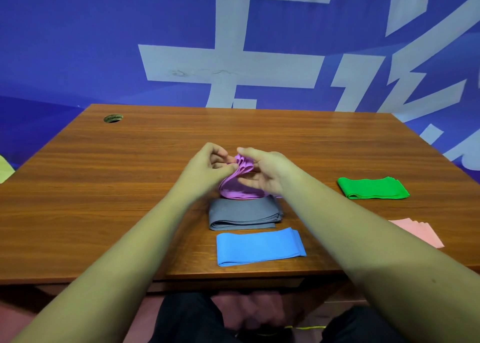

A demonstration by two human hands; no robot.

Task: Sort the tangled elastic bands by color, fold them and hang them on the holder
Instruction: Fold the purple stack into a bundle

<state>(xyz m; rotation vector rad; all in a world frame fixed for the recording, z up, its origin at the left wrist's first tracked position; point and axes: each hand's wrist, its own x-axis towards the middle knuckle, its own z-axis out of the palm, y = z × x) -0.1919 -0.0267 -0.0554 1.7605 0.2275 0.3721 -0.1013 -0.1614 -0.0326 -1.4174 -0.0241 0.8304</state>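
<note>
A purple elastic band (235, 187) is folded into several layers at the middle of the wooden table (104, 187); its lower end rests on the wood and its upper end is raised. My left hand (211, 165) pinches that raised end from the left. My right hand (262, 172) holds the same end from the right, fingers curled round the layers. Just in front lies a folded grey band (244, 214), and nearer me a folded blue band (259, 246). A folded green band (372, 188) lies at the right, and a folded pink band (420, 232) is partly hidden by my right forearm.
A round cable hole (113, 118) sits in the table's far left corner. A blue wall with white lettering (233, 57) stands right behind the table. A yellow-green thing (5, 170) shows at the left edge. No holder is in view.
</note>
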